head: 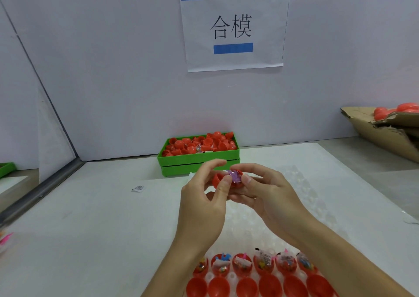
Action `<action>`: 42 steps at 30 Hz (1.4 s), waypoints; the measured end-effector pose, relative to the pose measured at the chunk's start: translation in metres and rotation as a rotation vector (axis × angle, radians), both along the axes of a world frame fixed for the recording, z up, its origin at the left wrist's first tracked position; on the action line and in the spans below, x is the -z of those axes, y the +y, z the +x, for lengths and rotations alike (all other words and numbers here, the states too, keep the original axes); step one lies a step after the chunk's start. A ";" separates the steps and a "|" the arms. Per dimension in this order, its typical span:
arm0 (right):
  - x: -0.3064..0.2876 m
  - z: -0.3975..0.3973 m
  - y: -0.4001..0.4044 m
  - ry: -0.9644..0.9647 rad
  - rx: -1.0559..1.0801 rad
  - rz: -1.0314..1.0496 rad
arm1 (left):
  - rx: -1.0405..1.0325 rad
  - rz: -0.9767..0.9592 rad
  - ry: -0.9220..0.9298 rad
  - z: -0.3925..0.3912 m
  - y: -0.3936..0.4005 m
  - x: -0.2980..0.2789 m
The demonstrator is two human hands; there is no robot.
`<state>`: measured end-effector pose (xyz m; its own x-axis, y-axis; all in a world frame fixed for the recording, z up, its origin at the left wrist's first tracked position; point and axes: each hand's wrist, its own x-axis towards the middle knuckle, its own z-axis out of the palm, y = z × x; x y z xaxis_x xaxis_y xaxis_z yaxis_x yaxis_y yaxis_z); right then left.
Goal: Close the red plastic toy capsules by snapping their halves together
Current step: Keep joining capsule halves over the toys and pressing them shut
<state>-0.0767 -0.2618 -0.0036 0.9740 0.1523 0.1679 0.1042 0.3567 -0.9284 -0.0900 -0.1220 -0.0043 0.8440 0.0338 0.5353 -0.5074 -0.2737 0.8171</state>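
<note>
Two hands, left hand [204, 197] and right hand [260, 190], are pinching one red plastic toy capsule [223, 180] (purple toy inside) at twelve o'clock above the counter [90, 217]; next, aligning rims and squeezing.

A pale grey wall [113, 70] is standing behind a white tabletop [79, 217], meeting a side panel [20, 115] at the left corner. A paper sign [233, 24], taped in blue, is hanging on it under soft, even light.
</note>
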 end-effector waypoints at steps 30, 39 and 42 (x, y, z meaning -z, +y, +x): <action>-0.002 -0.003 0.002 0.043 -0.037 -0.002 | 0.007 0.038 0.008 0.001 0.008 -0.004; -0.001 -0.004 0.003 0.011 -0.022 -0.038 | 0.035 0.110 -0.022 -0.001 0.008 -0.005; 0.000 -0.004 0.003 -0.001 -0.026 -0.032 | 0.036 0.116 -0.010 0.001 0.009 -0.004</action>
<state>-0.0809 -0.2591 -0.0036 0.9694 0.1827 0.1638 0.0965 0.3298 -0.9391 -0.0889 -0.1127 -0.0005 0.8381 -0.0593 0.5422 -0.5266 -0.3471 0.7760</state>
